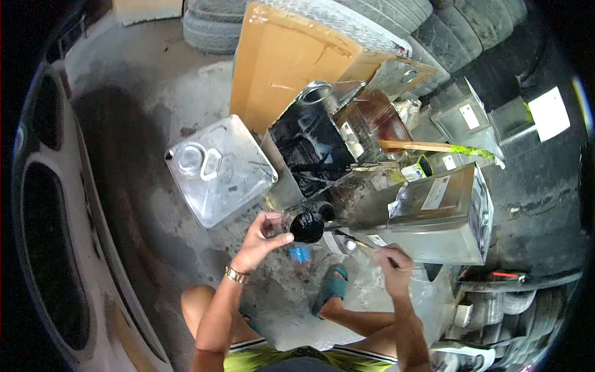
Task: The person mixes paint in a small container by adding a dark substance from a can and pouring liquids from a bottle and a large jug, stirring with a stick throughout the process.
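Tins (pixel 230 178) and cardboard (pixel 288 68) beyond left hand (pixel 261 240), wide around black-coated cup (pixel 307 227), and right hand (pixel 395 263), tight around brush (pixel 362 243)

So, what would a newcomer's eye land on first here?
Probably the open metal can smeared with black, near the centre, and just below it the left hand gripping a black-coated cup. To the right, the right hand holds a thin, dark-tipped tool. Higher up, a wooden stick's bright green end stands out.
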### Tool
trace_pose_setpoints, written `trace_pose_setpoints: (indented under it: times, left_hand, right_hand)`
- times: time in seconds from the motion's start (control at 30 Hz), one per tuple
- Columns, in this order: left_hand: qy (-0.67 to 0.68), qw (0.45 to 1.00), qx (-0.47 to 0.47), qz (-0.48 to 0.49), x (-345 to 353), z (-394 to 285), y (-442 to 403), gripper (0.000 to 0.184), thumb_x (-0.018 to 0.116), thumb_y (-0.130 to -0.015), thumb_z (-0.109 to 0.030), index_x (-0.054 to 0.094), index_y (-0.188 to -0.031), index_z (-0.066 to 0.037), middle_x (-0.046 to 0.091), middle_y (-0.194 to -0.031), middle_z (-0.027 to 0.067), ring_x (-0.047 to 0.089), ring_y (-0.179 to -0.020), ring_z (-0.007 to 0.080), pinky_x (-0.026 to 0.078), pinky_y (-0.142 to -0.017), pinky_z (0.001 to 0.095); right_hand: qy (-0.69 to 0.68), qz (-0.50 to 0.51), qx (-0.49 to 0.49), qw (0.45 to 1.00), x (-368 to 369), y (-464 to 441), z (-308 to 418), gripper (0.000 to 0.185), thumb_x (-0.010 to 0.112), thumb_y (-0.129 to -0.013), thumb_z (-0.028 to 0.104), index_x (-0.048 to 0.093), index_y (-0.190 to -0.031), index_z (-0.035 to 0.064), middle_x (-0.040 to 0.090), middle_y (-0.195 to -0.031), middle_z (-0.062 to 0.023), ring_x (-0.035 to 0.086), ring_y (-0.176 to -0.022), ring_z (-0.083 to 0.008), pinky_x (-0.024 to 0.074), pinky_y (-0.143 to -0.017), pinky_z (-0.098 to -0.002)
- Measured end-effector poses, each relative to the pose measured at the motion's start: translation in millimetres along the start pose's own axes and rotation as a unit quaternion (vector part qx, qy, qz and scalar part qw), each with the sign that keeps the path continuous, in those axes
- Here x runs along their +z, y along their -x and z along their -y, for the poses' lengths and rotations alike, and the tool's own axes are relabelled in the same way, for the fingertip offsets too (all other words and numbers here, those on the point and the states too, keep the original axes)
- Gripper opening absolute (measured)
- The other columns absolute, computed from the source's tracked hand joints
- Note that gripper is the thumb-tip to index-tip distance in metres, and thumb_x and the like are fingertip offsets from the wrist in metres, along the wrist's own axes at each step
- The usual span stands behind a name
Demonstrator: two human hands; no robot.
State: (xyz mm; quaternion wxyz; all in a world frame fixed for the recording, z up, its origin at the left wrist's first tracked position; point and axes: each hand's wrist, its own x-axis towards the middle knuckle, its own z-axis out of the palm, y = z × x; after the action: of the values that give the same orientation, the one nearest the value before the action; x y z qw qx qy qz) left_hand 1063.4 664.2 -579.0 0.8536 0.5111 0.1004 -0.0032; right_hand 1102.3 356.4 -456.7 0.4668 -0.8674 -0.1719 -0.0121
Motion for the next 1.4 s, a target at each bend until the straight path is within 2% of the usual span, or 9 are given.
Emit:
trace_pose_setpoints:
  times: [0.23, 0.27, 0.47, 0.73, 0.8, 0.87, 0.97, 1.1, 1.4]
  left_hand:
    - [0.230, 0.971, 0.027, 0.060, 8, 1, 5, 0.082, 0.073, -0.078, 0.005, 0.028, -0.143, -0.014, 0.048, -0.127, 0.0076, 0.048, -0.120, 0.0200, 0.047, -0.096, 0.0365]
    - [0.206, 0.976, 0.028, 0.061, 8, -2, 5, 0.088, 0.076, -0.078, -0.007, 0.023, -0.148, -0.012, 0.046, -0.135, 0.0057, 0.048, -0.125, 0.0212, 0.043, -0.105, 0.0435]
    - [0.258, 0.965, 0.011, 0.047, 10, -10, 6, 0.095, 0.077, -0.078, -0.010, 0.017, -0.152, -0.012, 0.043, -0.142, 0.0064, 0.044, -0.132, 0.0236, 0.040, -0.107, 0.0441]
    - [0.103, 0.994, 0.026, -0.037, 13, 7, 3, 0.099, 0.080, -0.074, -0.005, 0.018, -0.151, -0.012, 0.044, -0.131, 0.0085, 0.048, -0.117, 0.0201, 0.046, -0.098, 0.0366]
    - [-0.001, 0.995, 0.031, -0.092, 21, 10, 2, 0.105, 0.086, -0.068, -0.008, 0.021, -0.151, -0.012, 0.044, -0.120, 0.0063, 0.049, -0.110, 0.0190, 0.047, -0.095, 0.0343]
    - [0.003, 0.996, 0.038, -0.086, 26, 12, 2, 0.104, 0.085, -0.068, -0.007, 0.021, -0.150, -0.012, 0.044, -0.120, 0.0065, 0.050, -0.110, 0.0188, 0.048, -0.094, 0.0334]
    - [-0.006, 0.996, 0.048, -0.081, 30, 10, 2, 0.102, 0.084, -0.069, -0.005, 0.022, -0.150, -0.011, 0.046, -0.119, 0.0066, 0.050, -0.109, 0.0184, 0.049, -0.092, 0.0321]
    - [-0.013, 0.995, 0.053, -0.085, 30, 12, 2, 0.100, 0.083, -0.071, -0.003, 0.022, -0.150, -0.010, 0.050, -0.115, 0.0069, 0.053, -0.108, 0.0186, 0.050, -0.091, 0.0327]
    - [-0.086, 0.990, 0.049, -0.105, 22, 19, -2, 0.101, 0.086, -0.068, -0.006, 0.024, -0.148, -0.009, 0.044, -0.119, 0.0096, 0.050, -0.107, 0.0191, 0.052, -0.091, 0.0340]
  right_hand:
    - [-0.115, -0.081, 0.127, 0.982, -24, -16, 3, 0.014, 0.060, -0.092, 0.005, 0.068, -0.101, -0.0022, 0.065, -0.078, -0.0028, 0.052, -0.061, -0.0076, 0.0435, -0.060, -0.0224]
    - [-0.122, -0.081, 0.122, 0.982, -24, -16, 0, 0.015, 0.060, -0.092, 0.004, 0.067, -0.103, -0.0026, 0.063, -0.076, -0.0029, 0.052, -0.060, -0.0084, 0.0433, -0.060, -0.0228]
    - [-0.171, -0.078, 0.100, 0.977, -14, -9, -6, 0.015, 0.060, -0.091, 0.004, 0.068, -0.103, -0.0018, 0.058, -0.070, -0.0028, 0.052, -0.060, -0.0099, 0.0424, -0.059, -0.0234]
    - [-0.158, -0.060, 0.075, 0.983, 32, -14, 54, 0.014, 0.068, -0.086, 0.002, 0.068, -0.100, 0.0011, 0.067, -0.083, -0.0042, 0.056, -0.065, -0.0084, 0.0453, -0.058, -0.0242]
    - [0.005, -0.004, -0.082, 0.997, 59, -29, 58, 0.018, 0.071, -0.084, 0.005, 0.067, -0.101, 0.0021, 0.066, -0.080, -0.0057, 0.059, -0.063, -0.0126, 0.0463, -0.058, -0.0264]
    - [0.151, 0.030, -0.173, 0.973, 77, -45, 65, 0.017, 0.070, -0.082, 0.009, 0.066, -0.098, 0.0037, 0.060, -0.079, -0.0090, 0.060, -0.071, -0.0271, 0.0486, -0.062, -0.0356]
    - [0.231, 0.045, -0.172, 0.957, 99, -50, 44, 0.017, 0.068, -0.083, 0.010, 0.065, -0.098, 0.0036, 0.059, -0.081, -0.0095, 0.060, -0.074, -0.0286, 0.0485, -0.063, -0.0396]
    - [0.069, 0.044, -0.099, 0.992, 114, -50, 32, 0.009, 0.067, -0.084, 0.010, 0.066, -0.090, 0.0035, 0.058, -0.078, -0.0103, 0.059, -0.074, -0.0294, 0.0488, -0.064, -0.0400]
    - [0.106, -0.014, -0.113, 0.988, 119, -49, 23, 0.009, 0.069, -0.083, 0.010, 0.066, -0.089, 0.0046, 0.059, -0.079, -0.0100, 0.059, -0.074, -0.0307, 0.0486, -0.065, -0.0404]
